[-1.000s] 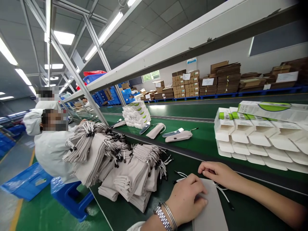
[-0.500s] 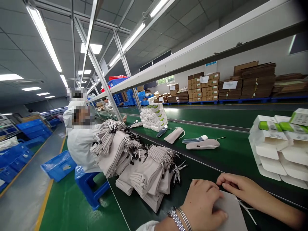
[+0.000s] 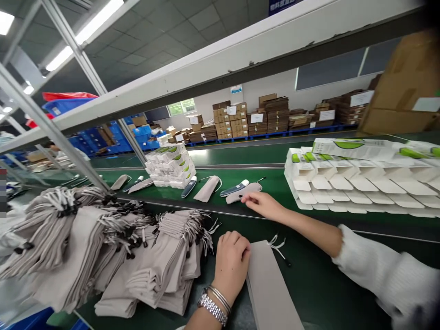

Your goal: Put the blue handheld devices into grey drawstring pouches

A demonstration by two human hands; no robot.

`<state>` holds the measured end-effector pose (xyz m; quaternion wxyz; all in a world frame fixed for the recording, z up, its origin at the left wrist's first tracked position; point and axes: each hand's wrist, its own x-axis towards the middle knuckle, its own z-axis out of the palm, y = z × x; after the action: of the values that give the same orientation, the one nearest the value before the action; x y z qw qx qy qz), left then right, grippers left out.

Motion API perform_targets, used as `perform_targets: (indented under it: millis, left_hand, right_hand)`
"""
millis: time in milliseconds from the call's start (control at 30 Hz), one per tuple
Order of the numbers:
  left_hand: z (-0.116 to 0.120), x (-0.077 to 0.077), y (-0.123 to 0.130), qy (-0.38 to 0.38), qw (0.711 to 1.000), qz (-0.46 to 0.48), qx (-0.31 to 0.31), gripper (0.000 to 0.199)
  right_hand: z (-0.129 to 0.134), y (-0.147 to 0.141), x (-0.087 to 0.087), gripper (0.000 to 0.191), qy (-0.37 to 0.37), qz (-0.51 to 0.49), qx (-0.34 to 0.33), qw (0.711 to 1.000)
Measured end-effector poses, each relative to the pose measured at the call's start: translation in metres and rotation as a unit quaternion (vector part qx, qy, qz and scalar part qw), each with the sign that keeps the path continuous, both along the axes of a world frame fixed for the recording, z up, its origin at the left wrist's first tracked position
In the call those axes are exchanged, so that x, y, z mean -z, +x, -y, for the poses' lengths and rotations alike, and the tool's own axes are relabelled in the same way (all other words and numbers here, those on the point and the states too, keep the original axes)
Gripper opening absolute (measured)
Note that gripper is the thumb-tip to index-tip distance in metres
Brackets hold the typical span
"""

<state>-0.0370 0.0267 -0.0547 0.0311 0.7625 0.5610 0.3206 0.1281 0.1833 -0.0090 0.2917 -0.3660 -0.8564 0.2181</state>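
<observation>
My left hand (image 3: pixel 232 265) rests with curled fingers on the dark green belt, at the top corner of a flat grey drawstring pouch (image 3: pixel 270 288). Its white cords (image 3: pixel 277 247) lie loose on the belt. A heap of folded beige pouches (image 3: pixel 103 259) with black-tipped cords sits just left of that hand. My right hand (image 3: pixel 261 205) reaches across the belt's divider, fingers apart and holding nothing. Its fingertips are almost at a beige pouch (image 3: pixel 245 193) lying against a blue-and-white handheld device (image 3: pixel 234 188). A metal watch and bangle (image 3: pixel 212 308) circle my left wrist.
Rows of open white cartons (image 3: pixel 357 178) stand on the upper belt at right, and a stack of white-and-green boxes (image 3: pixel 170 165) at centre. Another pouch (image 3: pixel 207 189) lies beside a device. A white shelf beam (image 3: pixel 220 64) runs overhead, and cardboard stacks line the far wall.
The view has swung left to right. My right hand has left the flat pouch and reached forward to the upper belt. My left hand has shifted to the pouch's edge.
</observation>
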Motion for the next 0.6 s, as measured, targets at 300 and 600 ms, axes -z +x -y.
perform_targets:
  millis: [300, 600]
  left_hand:
    - [-0.001, -0.006, -0.001, 0.013, 0.999, -0.04, 0.02, 0.02]
    - [0.007, -0.023, -0.007, -0.029, 0.978, 0.151, 0.138, 0.012]
  right_hand:
    - [-0.117, -0.024, -0.019, 0.041, -0.076, 0.152, 0.25, 0.953]
    - [-0.102, 0.022, -0.021, 0.032, -0.038, -0.022, 0.265, 0.963]
